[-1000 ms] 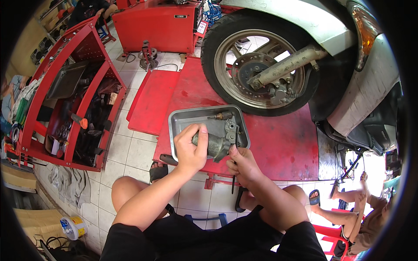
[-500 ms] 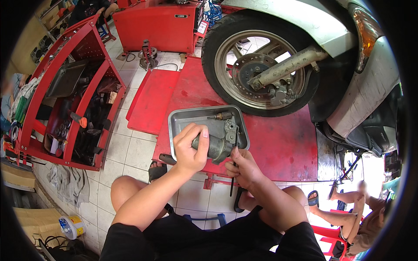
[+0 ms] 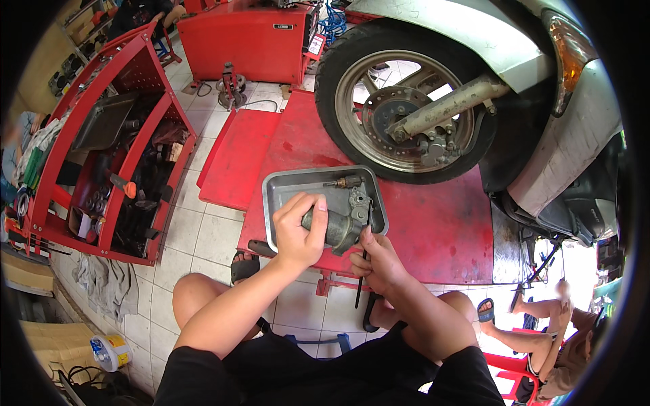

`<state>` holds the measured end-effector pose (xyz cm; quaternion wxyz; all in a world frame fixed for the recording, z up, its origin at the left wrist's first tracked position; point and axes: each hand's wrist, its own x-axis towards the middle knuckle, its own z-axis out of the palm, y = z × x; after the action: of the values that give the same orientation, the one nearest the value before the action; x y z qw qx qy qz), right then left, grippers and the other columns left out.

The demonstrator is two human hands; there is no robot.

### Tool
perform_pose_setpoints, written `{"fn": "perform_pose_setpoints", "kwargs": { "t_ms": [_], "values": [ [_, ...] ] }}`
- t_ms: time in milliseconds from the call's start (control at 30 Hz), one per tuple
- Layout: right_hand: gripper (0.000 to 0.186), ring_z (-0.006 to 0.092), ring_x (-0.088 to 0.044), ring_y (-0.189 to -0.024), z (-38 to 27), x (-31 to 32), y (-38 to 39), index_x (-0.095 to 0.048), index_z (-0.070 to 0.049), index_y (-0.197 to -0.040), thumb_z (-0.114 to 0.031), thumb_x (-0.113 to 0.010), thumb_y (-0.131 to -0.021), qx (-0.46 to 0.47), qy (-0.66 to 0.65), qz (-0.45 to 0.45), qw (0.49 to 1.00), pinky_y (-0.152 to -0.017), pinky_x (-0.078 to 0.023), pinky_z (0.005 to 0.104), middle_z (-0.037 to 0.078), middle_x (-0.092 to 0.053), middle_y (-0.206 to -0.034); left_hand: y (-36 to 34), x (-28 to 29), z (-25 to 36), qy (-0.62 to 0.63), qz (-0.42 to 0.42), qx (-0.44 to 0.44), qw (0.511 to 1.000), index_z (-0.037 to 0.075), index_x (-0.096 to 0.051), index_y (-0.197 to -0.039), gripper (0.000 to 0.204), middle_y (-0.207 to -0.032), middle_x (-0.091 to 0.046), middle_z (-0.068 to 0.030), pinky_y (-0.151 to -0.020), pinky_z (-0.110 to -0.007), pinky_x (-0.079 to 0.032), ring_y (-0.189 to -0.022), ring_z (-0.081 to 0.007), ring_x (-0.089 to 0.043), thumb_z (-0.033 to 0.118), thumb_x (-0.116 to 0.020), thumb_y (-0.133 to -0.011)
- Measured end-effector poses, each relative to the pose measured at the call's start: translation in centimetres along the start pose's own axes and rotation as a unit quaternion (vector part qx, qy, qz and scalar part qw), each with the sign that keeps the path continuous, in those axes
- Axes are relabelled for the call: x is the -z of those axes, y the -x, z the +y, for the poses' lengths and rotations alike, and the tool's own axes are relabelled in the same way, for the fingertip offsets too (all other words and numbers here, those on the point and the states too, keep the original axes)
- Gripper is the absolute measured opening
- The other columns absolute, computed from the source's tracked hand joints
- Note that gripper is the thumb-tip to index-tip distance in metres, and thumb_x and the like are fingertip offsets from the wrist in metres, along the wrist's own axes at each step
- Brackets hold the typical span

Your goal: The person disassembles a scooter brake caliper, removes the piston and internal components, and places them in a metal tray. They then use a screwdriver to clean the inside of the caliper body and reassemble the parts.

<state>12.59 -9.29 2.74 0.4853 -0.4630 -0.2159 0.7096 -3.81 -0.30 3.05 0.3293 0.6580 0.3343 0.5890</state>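
Note:
My left hand (image 3: 298, 230) is closed round a dark grey cylindrical metal part (image 3: 335, 231), which it holds over the near part of a metal tray (image 3: 271, 189). My right hand (image 3: 379, 260) grips a thin dark rod-like tool (image 3: 360, 291) at the right end of that part; its thumb is against the part's edge. Behind them in the tray lie a small dark fitting (image 3: 342, 182) and what looks like a small bolted metal piece (image 3: 359, 203). The tray rests on a red platform (image 3: 433, 237), with a dark handle (image 3: 260, 248) at its near left.
A scooter's front wheel (image 3: 338, 145) stands behind the tray. A red tool cart (image 3: 51, 203) is left, a red cabinet (image 3: 237, 47) behind, a bucket (image 3: 112, 352) lower left. Another person (image 3: 548, 352) sits at lower right; someone (image 3: 128, 17) is at upper left.
My hands keep their grip with very little movement. The view has shifted slightly, and the seated person's hand at the right has moved a little.

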Motion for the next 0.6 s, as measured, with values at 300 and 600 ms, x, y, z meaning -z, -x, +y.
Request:
{"fn": "perform_pose_setpoints", "kwargs": {
  "t_ms": [300,600],
  "values": [
    [0.056,0.0033,-0.04,-0.057,-1.8,-2.0,0.5,-0.058,0.005,-0.117,-0.039,-0.075,-0.088,0.104,0.163,0.031,0.981,-0.048,-0.033,0.0234,0.001,-0.057,-0.083,0.0,-0.3,-2.0,0.371,0.055,0.539,0.754,0.009,-0.062,-0.09,0.026,-0.079,-0.065,-0.0035,-0.047,-0.029,-0.042,-0.062,-0.015,-0.059,0.029,-0.047,-0.097],
    [0.077,0.0064,-0.045,-0.055,-3.4,-3.0,1.5,-0.054,0.01,-0.126,-0.033,-0.088,-0.073,0.288,0.46,0.053,0.838,-0.048,-0.037,0.0233,0.01,-0.068,-0.097,0.5,-0.2,-2.0,0.44,0.027,0.6,0.667,0.008,-0.06,-0.094,0.034,-0.076,-0.064,-0.0047,-0.036,-0.024,-0.031,-0.048,-0.0142,-0.051,0.03,-0.035,-0.1]
  ]
}}
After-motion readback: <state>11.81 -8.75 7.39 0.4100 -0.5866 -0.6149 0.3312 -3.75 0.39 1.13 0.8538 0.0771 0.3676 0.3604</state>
